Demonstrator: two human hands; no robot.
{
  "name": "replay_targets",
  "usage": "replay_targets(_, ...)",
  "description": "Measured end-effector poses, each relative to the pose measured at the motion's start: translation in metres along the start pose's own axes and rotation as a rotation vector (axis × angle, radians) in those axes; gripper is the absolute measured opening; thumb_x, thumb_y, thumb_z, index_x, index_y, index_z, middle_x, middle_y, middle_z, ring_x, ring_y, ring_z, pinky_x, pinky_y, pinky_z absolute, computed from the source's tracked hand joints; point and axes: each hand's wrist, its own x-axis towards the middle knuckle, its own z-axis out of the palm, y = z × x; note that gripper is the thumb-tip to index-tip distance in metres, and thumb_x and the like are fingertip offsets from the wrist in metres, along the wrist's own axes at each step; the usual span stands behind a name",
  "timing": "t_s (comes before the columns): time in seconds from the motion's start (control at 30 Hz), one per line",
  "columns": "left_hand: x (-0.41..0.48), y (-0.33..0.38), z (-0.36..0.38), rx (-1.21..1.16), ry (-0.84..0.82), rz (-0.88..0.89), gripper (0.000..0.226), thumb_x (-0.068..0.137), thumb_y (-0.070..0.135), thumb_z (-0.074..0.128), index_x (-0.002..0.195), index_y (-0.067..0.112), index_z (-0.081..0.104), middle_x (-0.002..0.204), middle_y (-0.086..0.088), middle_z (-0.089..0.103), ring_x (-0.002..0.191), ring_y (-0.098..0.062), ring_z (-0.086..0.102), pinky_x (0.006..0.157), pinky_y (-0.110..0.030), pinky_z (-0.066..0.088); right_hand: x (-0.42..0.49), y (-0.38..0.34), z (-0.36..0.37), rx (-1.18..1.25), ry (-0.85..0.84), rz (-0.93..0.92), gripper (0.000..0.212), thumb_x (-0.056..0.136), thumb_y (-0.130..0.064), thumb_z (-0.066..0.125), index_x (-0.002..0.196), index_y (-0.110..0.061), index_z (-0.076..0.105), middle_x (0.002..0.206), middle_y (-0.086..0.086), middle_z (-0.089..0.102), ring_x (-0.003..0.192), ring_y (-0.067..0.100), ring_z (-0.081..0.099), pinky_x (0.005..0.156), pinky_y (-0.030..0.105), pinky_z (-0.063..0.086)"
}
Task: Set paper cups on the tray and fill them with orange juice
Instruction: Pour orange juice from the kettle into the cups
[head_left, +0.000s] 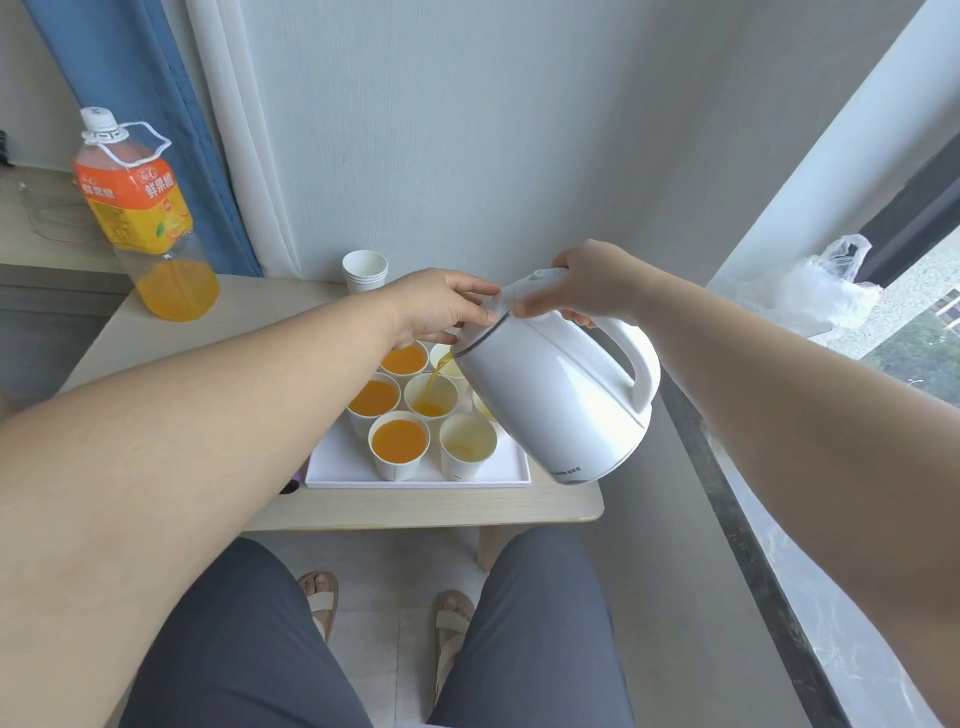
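Head view, kettle (550, 400) handle inside right-hand fingers (540, 310), pouring juice

I see white paper cups (399, 449) clustered on a white tray (332, 462) at frame centre: three brim with orange juice (399, 440), one middle cup (431, 397) catches a thin stream, others look nearly empty.

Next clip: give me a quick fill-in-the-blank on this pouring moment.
1. Juice streams from the white ____ into a cup.
2. The right hand grips its ____.
3. The cups stand on a white ____.
4. The juice bottle stands at the table's far ____ side.

Missing words: kettle; handle; tray; left
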Motion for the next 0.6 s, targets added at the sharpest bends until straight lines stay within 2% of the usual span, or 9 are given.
replay_targets(0.4,0.0006,0.0055,0.0015,-0.001,-0.014,0.001,0.044,0.088,0.008,0.066,0.129,0.022,0.057,0.118,0.001,0.059,0.115,-0.017,0.056,0.092,-0.030,0.046,0.0012,-0.0010,-0.0059,-0.048,0.007,-0.012,0.039,0.075,-0.041,0.073,0.063,-0.014,0.047,0.049,-0.002,0.050,0.051,0.016,0.046,0.047,0.024,0.031)
replay_targets(0.6,0.0020,0.0067,0.0015,-0.004,-0.013,0.006,0.044,0.089,0.009,0.066,0.130,0.023,0.057,0.128,-0.001,0.059,0.118,-0.018,0.056,0.092,-0.030,0.047,0.0007,-0.0018,-0.0088,-0.044,0.004,-0.018,0.039,0.075,-0.041,0.073,0.064,-0.015,0.046,0.048,-0.003,0.049,0.051,0.015,0.046,0.048,0.024,0.031)
